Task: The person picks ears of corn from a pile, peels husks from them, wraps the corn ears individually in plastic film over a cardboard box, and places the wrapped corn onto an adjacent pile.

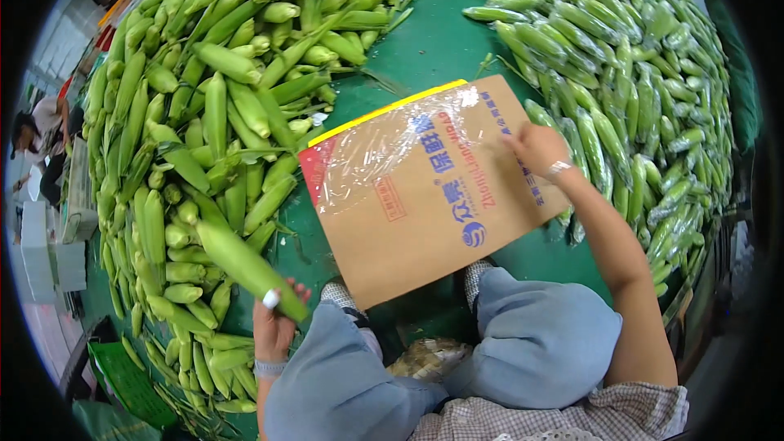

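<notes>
My left hand is wrapped around the lower end of an ear of corn in its green husk, which tilts up and away over the corn pile. White tape circles one finger. Across the front of my knees lies a flat printed cardboard sheet. Clear plastic film covers its far part, beside a yellow strip at the far edge. Over the cardboard's right side, my right hand has its fingers curled and slightly blurred; whether they pinch anything is hidden.
Unwrapped ears of corn are heaped on the left. Film-wrapped ears form a large pile on the right. Both rest on a green surface. A green crate stands at lower left; another person is at far left.
</notes>
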{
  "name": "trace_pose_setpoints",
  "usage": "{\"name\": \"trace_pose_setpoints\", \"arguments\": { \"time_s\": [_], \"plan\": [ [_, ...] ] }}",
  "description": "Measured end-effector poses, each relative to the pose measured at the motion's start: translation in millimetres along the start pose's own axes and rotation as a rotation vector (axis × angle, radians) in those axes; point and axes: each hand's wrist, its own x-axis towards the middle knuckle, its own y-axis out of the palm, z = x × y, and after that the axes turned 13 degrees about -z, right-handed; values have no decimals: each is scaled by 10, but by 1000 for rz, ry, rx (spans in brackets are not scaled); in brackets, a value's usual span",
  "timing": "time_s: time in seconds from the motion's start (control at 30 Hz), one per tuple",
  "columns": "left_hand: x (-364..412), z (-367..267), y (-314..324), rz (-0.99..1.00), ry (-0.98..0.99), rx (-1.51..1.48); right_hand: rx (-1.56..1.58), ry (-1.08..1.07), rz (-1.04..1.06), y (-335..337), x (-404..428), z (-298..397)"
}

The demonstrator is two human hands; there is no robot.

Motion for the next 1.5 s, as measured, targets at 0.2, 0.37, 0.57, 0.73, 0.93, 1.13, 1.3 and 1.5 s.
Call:
{"name": "trace_pose_setpoints", "arguments": {
  "time_s": [0.2, 0.37, 0.57, 0.73, 0.93, 1.13, 1.3, 1.5],
  "plan": [
    [672, 5, 1901, 538, 1099, 1050, 248, 36, 371, 302, 220, 252],
    [1240, 311, 2478, 505, 1206, 1525, 1501, 491, 694, 110, 232, -395],
    [1690, 212, 2344, 853, 1337, 1523, 1709, -126, 438, 191, 857, 473],
    [1006, 522, 2060, 660, 1907, 1302, 228, -981, -384, 185, 521, 865],
    [1165, 500, 1464, 152, 1634, 1815, 167, -852, -200, 142, 553, 1201],
    [684, 240, 1183, 591, 1313, 1988, 88, -763, -104, 138, 72, 605],
    [118, -55, 991, 864, -25, 899, 164, -836, 144, -172, -1186, 460],
    [100, 772, 1599, 1009, 1062, 1362, 267, -984, -40, 34, -942, 761]
  ]
}}
